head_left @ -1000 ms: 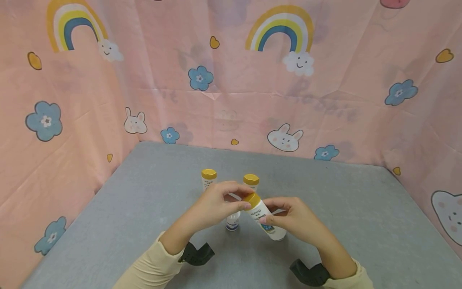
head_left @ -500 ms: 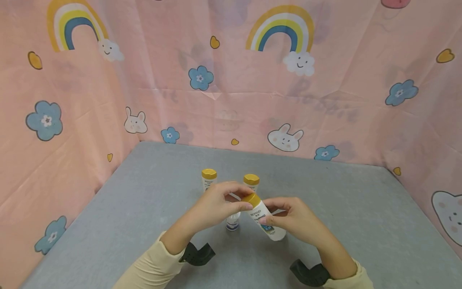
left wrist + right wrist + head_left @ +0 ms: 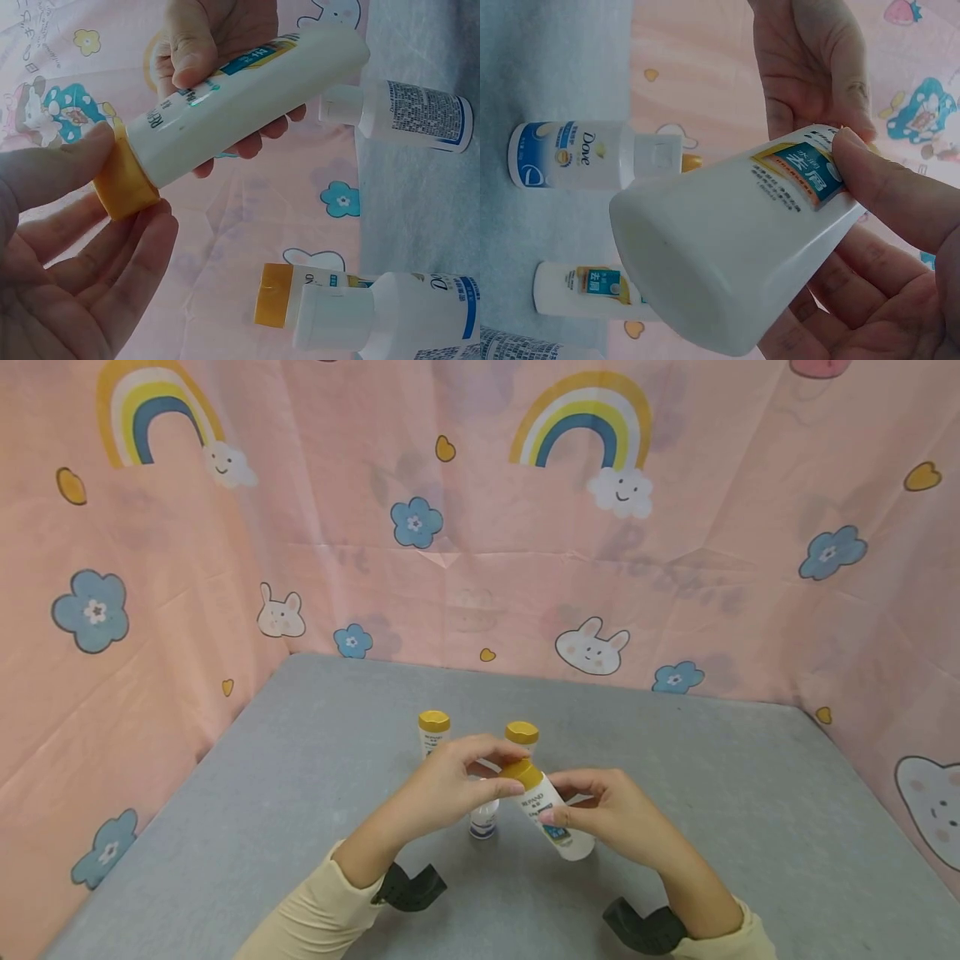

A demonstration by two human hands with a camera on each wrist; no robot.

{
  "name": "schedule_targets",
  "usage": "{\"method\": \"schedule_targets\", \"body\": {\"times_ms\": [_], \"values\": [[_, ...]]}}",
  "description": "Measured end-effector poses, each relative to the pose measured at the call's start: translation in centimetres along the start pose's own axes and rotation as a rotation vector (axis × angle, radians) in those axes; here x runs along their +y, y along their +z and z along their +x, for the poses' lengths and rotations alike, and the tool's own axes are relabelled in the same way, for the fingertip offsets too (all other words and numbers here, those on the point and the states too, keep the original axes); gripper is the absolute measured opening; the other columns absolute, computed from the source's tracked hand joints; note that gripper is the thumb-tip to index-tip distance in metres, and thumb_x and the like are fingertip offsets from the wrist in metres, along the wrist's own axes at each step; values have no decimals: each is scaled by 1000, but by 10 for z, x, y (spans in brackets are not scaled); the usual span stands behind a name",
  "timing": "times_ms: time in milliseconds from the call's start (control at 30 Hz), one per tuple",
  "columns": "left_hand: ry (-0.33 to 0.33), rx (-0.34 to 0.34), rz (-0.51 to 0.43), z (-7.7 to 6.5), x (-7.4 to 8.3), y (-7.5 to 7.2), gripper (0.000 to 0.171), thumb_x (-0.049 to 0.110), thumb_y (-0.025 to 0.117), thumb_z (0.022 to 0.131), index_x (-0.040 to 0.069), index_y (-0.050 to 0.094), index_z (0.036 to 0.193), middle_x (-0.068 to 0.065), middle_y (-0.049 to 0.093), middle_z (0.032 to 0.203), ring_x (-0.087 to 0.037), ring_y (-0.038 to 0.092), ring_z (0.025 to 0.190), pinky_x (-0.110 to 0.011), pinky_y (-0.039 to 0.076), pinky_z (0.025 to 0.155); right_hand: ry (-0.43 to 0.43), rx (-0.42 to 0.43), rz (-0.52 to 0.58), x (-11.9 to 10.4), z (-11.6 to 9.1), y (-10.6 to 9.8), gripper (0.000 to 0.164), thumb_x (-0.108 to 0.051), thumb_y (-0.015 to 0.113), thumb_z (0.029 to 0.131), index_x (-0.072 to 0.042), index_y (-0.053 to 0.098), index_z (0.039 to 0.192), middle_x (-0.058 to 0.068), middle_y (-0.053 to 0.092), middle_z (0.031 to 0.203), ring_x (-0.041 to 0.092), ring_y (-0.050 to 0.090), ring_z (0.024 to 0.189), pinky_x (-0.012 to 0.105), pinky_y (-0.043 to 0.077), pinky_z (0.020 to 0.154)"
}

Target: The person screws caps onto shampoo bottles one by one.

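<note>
A white shampoo bottle (image 3: 557,827) with a gold cap (image 3: 127,176) is tilted above the table, its cap end up and to the left. My left hand (image 3: 450,785) pinches the cap between thumb and fingers. Around the body of the bottle, my right hand (image 3: 609,818) holds on with the thumb over the label (image 3: 802,172). The cap sits on the end of the bottle; whether it is loose, I cannot tell. Partly hidden below my left hand stands a small white bottle (image 3: 483,821), and the right wrist view shows a white Dove bottle (image 3: 585,157).
Two gold-capped bottles, one at the left (image 3: 434,731) and one at the right (image 3: 522,737), stand behind my hands. In the left wrist view a further white-capped bottle (image 3: 420,112) stands on the grey table (image 3: 360,693). A pink patterned cloth (image 3: 480,585) hangs behind.
My left thumb has shifted very slightly to the right on the cap. Both arms and the standing bottles look the same.
</note>
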State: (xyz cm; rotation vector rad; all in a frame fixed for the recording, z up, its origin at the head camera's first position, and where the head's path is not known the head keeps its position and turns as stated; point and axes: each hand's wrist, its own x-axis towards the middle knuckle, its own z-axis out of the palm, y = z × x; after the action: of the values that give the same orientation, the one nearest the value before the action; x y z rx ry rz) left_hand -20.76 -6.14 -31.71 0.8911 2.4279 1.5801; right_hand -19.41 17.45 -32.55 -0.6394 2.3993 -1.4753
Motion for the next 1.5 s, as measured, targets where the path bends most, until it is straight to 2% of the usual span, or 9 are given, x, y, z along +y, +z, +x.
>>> {"method": "schedule_targets", "body": {"times_ms": [167,633,867,1067,1133,1200,1300,1367,1500], "values": [[-22,5,1,0,1,0,30,13,73,90,9,70,120,-3,70,117,-17,65,106,-24,55,90,-10,-4,-4,1,0,0,35,-18,73,90,4,69,118,15,72,101,18,68,87,26,59,71],[42,-6,-26,0,-1,0,25,7,69,92,8,70,117,-6,70,118,-19,65,108,-25,55,90,-54,-44,5,3,-1,-2,34,-19,72,92,4,69,117,15,72,99,8,63,85,28,59,71],[79,-37,-45,-1,-2,0,24,8,66,94,6,69,118,-8,68,120,-20,65,112,-27,54,96,-55,-141,137,6,-1,-5,39,-16,68,95,10,64,123,23,69,106,10,67,88,30,60,76],[122,-67,-75,-3,0,-1,24,9,66,94,4,67,118,-10,68,121,-20,64,114,-28,53,99,-81,-240,268,9,-1,-8,41,-11,63,96,16,57,126,2,74,106,11,69,91,32,60,79],[128,-63,-88,-3,0,-1,26,10,66,94,4,68,119,-11,67,123,-21,63,114,-29,53,99,-77,-233,276,9,-2,-8,41,-11,64,96,17,57,126,5,73,107,11,69,91,32,60,79],[83,-44,-102,-2,-1,-1,28,13,68,94,8,69,121,-8,67,125,-19,64,113,-28,54,98,-63,-180,247,8,-2,-7,42,-13,66,95,16,59,125,14,72,108,12,69,90,32,60,78],[-42,17,-122,-2,-1,0,35,21,73,91,15,69,125,-2,68,124,-15,65,108,-28,55,93,-11,-40,133,4,-3,-4,41,-17,71,92,9,65,122,23,70,108,14,69,88,31,60,74],[-137,60,-128,-1,-1,2,40,27,77,88,20,68,126,1,69,120,-13,66,102,-27,57,89,16,58,60,1,-3,0,39,-21,75,89,3,69,120,20,71,107,15,70,86,29,60,72],[-228,130,-96,1,-1,8,50,35,82,82,15,67,125,0,70,111,-13,67,97,-30,58,86,23,166,-20,-3,-3,9,37,-24,79,85,-3,72,115,15,74,108,17,74,84,28,61,69]]}}
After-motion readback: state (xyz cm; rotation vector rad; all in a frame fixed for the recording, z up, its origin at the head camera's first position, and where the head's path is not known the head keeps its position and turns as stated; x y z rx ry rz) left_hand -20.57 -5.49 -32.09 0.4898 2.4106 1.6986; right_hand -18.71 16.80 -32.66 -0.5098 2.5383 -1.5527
